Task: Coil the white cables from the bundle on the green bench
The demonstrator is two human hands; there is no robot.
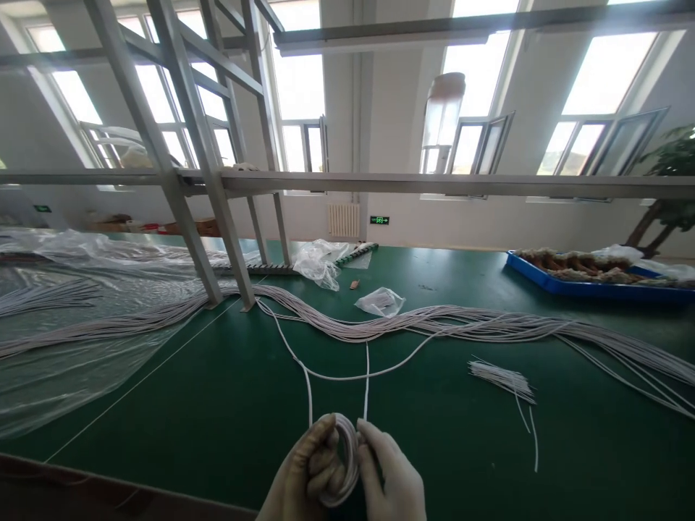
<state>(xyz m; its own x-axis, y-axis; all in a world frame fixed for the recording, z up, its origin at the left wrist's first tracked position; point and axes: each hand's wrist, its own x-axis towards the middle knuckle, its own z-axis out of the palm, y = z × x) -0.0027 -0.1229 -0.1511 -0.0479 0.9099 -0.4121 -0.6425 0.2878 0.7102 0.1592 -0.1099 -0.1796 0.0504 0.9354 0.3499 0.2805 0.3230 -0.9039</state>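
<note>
Both my hands wear pale gloves and meet at the bottom centre. My left hand (307, 470) is closed around a small coil of white cable (345, 463). My right hand (392, 474) pinches the same coil from the right side. Two strands of the white cable (365, 380) run up from the coil to a long bundle of white cables (380, 325) that lies across the green table (228, 405).
A short bunch of thin white ties (502, 380) lies to the right. Clear plastic sheeting (70, 325) covers the table's left. A small plastic bag (381, 302) sits beyond the bundle. A blue tray (591, 278) stands far right. Grey metal frame legs (217, 217) rise at back left.
</note>
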